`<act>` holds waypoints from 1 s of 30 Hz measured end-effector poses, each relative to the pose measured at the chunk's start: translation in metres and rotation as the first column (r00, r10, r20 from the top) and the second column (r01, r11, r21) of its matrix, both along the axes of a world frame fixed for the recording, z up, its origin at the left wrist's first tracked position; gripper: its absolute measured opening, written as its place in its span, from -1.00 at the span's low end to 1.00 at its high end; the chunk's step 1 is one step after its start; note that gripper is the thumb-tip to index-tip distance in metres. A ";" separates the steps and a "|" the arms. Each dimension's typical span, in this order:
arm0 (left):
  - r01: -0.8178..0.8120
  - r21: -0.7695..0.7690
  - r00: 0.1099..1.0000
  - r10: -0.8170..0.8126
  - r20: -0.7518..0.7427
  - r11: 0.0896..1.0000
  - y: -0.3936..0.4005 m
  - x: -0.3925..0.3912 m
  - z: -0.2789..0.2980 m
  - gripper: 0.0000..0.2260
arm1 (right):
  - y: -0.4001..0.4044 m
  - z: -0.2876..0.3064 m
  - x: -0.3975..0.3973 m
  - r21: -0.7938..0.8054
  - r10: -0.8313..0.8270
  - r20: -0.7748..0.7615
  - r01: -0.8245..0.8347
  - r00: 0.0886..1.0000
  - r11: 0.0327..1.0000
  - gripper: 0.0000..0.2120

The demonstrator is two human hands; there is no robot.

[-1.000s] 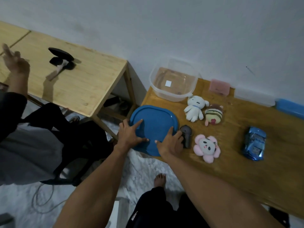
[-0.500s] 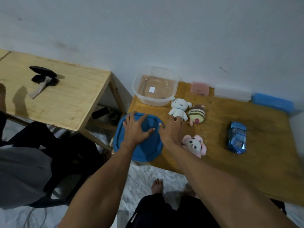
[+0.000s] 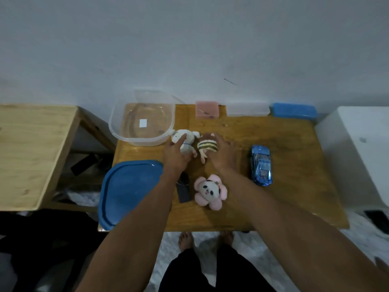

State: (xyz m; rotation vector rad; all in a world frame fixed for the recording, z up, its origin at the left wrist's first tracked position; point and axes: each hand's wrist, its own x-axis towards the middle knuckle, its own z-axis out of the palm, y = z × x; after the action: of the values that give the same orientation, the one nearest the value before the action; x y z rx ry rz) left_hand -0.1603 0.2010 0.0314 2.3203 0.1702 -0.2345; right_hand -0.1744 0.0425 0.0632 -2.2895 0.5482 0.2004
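Blue lid (image 3: 130, 190) at near edge of worktop (image 3: 294, 203), pink panda plush (image 3: 210, 191) to its right. Farther in, left hand (image 3: 175, 158) grips white plush (image 3: 191, 140), index finger stretched over its head. Right hand (image 3: 223, 155) curls round striped plush (image 3: 207, 146). Both plushes side by side mid-worktop, just before clear tub (image 3: 143, 142).

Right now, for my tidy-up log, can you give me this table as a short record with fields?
left grip: holds the white plush toy
right grip: holds the striped plush toy
clear tub: open, no toys inside, far left of the table
blue lid: flat at the near left corner
loose toys: pink flower plush near the middle, blue toy car to its right
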 end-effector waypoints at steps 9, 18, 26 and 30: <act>-0.046 -0.241 0.999 0.043 -0.018 0.969 0.008 0.013 -0.011 -0.37 | -0.012 -0.021 0.020 0.135 0.177 0.083 -0.187 0.981 0.973 -0.40; 0.014 -0.347 0.999 0.004 0.052 0.938 -0.006 0.013 -0.001 -0.36 | -0.035 -0.011 0.015 0.379 0.017 0.112 -0.058 0.994 0.923 -0.34; 0.099 -0.459 0.975 0.007 0.224 0.883 -0.020 0.038 0.051 -0.34 | -0.051 0.045 0.035 0.483 -0.017 0.270 -0.120 0.963 0.867 -0.27; 0.076 -0.501 0.954 0.084 0.288 0.862 0.010 0.058 0.080 -0.33 | -0.027 0.072 0.059 0.536 -0.038 0.317 -0.146 0.948 0.831 -0.26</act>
State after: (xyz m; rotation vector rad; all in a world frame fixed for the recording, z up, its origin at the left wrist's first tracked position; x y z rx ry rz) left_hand -0.1027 0.2108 0.1119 1.7945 -0.0414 0.0779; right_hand -0.1152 0.0156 0.1352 -1.7154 0.2133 0.0100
